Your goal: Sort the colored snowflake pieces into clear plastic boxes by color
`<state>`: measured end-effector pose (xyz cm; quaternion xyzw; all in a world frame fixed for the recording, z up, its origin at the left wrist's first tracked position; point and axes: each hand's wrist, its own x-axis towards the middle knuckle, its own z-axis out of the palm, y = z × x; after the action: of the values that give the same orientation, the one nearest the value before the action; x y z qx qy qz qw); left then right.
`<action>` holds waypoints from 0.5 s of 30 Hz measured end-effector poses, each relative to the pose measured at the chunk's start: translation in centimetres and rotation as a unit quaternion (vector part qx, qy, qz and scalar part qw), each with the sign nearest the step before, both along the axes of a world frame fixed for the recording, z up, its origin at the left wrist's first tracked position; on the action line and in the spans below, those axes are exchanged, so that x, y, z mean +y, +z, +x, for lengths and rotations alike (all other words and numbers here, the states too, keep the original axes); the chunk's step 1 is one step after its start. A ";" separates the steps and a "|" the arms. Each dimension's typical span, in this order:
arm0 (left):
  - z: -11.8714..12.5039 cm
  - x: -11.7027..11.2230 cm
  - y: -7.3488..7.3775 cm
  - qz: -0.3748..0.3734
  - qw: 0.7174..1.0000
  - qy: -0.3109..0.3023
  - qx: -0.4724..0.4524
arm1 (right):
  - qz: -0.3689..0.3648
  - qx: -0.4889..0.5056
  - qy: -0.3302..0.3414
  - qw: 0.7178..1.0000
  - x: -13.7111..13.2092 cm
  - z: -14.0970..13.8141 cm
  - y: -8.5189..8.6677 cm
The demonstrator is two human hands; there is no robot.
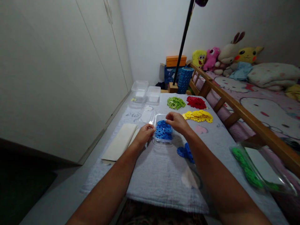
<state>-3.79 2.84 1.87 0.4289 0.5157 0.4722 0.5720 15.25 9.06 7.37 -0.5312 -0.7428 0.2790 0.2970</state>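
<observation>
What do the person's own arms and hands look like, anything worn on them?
The left forearm and right forearm are bare, with no sleeves, watch or bracelet visible. The left hand and right hand are ungloved; rings are too small to tell.

1 clear box [160, 117] part-full w/ flat blue pcs [163, 131] sits upright on gray cloth [154, 184], extra blue pcs [182, 152] nearby.

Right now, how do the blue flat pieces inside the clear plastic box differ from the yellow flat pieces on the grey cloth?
The boxed blue flat pieces sit within the clear plastic box; the yellow flat pieces lie loose on the grey cloth.
The blue ones are between the left hand and right hand; the yellow ones are beyond the right hand.
Both groups overlap in heaps.
</observation>
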 end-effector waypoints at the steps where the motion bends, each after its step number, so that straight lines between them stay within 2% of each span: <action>1: 0.0 0.0 0.0 -0.001 1.000 0.000 0.000 | 0.004 -0.003 -0.009 1.000 0.1 -0.2 -0.1; 3: 0.0 0.1 -0.1 -0.003 1.000 0.002 -0.001 | 0.016 0.000 -0.030 0.999 0.0 0.0 -0.2; 6: 0.0 0.0 -0.1 -0.003 1.000 0.003 0.001 | 0.023 0.007 -0.054 0.998 -0.3 2.1 -0.5; 13: 0.0 -0.2 0.1 -0.002 1.000 0.001 0.005 | -0.030 -0.025 -0.105 0.994 -2.0 10.9 -1.8; 15: -0.1 -0.2 0.2 -0.002 1.000 -0.003 0.005 | -0.071 -0.046 -0.086 0.993 -2.7 13.1 -2.6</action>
<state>-3.86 2.67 2.06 0.4316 0.5179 0.4671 0.5721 28.37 6.38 4.77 -0.6251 -0.6856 0.2797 0.2470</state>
